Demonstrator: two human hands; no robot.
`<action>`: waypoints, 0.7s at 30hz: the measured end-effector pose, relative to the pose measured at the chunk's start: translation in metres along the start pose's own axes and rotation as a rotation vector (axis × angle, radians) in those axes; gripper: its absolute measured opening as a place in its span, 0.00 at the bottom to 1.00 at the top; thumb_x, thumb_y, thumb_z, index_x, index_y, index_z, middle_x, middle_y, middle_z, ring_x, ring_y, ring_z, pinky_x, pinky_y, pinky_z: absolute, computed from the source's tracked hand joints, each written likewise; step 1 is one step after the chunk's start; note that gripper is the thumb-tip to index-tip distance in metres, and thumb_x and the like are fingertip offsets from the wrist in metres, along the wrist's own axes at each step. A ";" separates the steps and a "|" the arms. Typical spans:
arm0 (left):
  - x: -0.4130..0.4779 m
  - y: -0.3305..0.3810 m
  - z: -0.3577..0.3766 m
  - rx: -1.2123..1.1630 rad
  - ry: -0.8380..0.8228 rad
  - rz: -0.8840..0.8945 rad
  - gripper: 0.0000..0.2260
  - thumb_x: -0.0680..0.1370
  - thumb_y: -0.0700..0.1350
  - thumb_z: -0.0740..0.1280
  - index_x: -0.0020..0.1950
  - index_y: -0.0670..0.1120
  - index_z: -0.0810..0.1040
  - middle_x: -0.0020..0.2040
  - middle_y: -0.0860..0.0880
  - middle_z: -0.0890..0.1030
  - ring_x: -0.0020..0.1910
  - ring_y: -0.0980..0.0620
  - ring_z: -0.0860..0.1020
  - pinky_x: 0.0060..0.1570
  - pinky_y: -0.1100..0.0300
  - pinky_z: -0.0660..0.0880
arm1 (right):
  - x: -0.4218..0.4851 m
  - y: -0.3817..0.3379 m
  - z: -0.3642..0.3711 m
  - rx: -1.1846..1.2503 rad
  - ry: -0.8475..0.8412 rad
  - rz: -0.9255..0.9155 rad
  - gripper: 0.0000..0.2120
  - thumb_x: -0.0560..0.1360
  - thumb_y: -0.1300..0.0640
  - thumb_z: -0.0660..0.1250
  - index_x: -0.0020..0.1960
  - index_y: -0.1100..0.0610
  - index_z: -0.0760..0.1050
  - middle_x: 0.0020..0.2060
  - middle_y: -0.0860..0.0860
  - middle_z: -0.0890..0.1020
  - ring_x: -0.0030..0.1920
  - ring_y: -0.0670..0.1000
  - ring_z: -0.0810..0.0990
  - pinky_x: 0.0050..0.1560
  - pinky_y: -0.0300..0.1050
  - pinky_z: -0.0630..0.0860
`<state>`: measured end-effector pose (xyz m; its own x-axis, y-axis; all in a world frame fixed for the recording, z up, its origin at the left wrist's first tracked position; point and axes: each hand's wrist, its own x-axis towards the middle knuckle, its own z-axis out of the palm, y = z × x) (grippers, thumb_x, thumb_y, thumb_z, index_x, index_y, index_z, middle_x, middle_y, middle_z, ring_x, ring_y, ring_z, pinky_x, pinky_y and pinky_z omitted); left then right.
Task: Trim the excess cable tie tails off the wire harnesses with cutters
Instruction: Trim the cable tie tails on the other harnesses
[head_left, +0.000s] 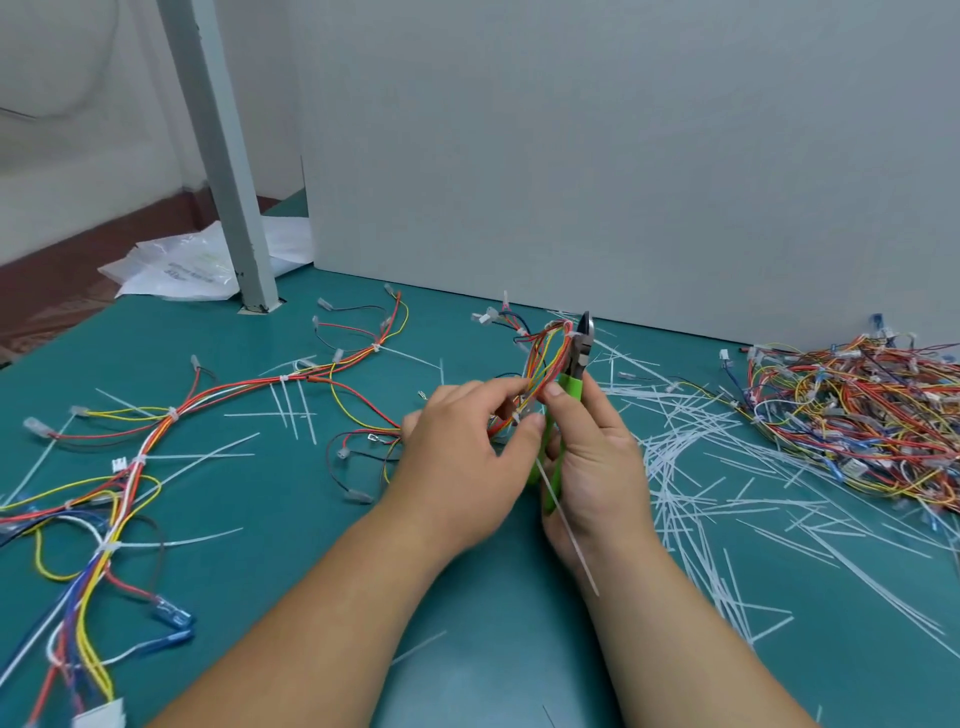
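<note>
Between the hands, held harness (545, 358): a loop of red, orange, yellow and dark wires lifted off the worktop (270, 488) at scene centre. It rises toward 12 o'clock, probably so the tie can be turned into view.
Tie tail (566, 525): a thin white strip running from the tie at the fingertips down toward 5 o'clock, across the right wrist. It is long, uncut and springy-looking.
Left hand (457, 457): pinches the bundle at the tie between thumb and fingers, which I judge steadies the spot to be cut.
Right hand (597, 457): grips the green handles of the cutters (579, 358), thumb pressed on the wires.
Cutters: the dark head points to 12 o'clock beside the loop, away from the tail. They look parked in the palm while the harness is positioned. Whether the jaws are parted I cannot tell.
Cut tails (691, 467): white strips strewn from 3 to 5 o'clock of the hands, likely where offcuts drop.
Heap of harnesses (857, 415): piled at 3 o'clock, seemingly finished ones.
Spread harnesses (156, 431): lying at 9 o'clock with long tails on their ties, so apparently waiting.
Grey panel (623, 156): stands upright at 12 o'clock, closing the back of the worktop.
</note>
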<state>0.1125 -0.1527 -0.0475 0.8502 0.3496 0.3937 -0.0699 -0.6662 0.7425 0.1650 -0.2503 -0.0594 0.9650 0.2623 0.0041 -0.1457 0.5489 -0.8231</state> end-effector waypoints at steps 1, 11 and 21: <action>0.000 0.001 0.000 -0.011 0.032 -0.001 0.18 0.76 0.59 0.61 0.61 0.57 0.81 0.51 0.57 0.82 0.56 0.53 0.76 0.60 0.46 0.72 | 0.001 0.001 -0.001 -0.016 -0.004 -0.008 0.11 0.81 0.65 0.67 0.60 0.57 0.83 0.50 0.54 0.85 0.48 0.55 0.82 0.51 0.50 0.80; 0.001 -0.007 0.001 -0.033 0.216 0.203 0.14 0.80 0.47 0.67 0.65 0.54 0.82 0.32 0.56 0.68 0.35 0.51 0.70 0.37 0.57 0.68 | 0.001 0.005 -0.006 -0.295 0.174 -0.149 0.16 0.77 0.60 0.75 0.61 0.45 0.84 0.48 0.44 0.83 0.47 0.42 0.81 0.58 0.45 0.77; 0.002 -0.003 -0.007 0.219 0.284 0.302 0.13 0.81 0.46 0.66 0.64 0.55 0.83 0.36 0.56 0.63 0.38 0.47 0.71 0.38 0.54 0.64 | -0.004 0.001 -0.003 -0.527 0.192 -0.358 0.18 0.75 0.62 0.74 0.48 0.36 0.83 0.33 0.41 0.78 0.30 0.43 0.71 0.33 0.31 0.70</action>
<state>0.1104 -0.1452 -0.0453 0.6299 0.2646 0.7302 -0.1546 -0.8786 0.4518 0.1614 -0.2537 -0.0620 0.9627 -0.0370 0.2679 0.2703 0.1019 -0.9574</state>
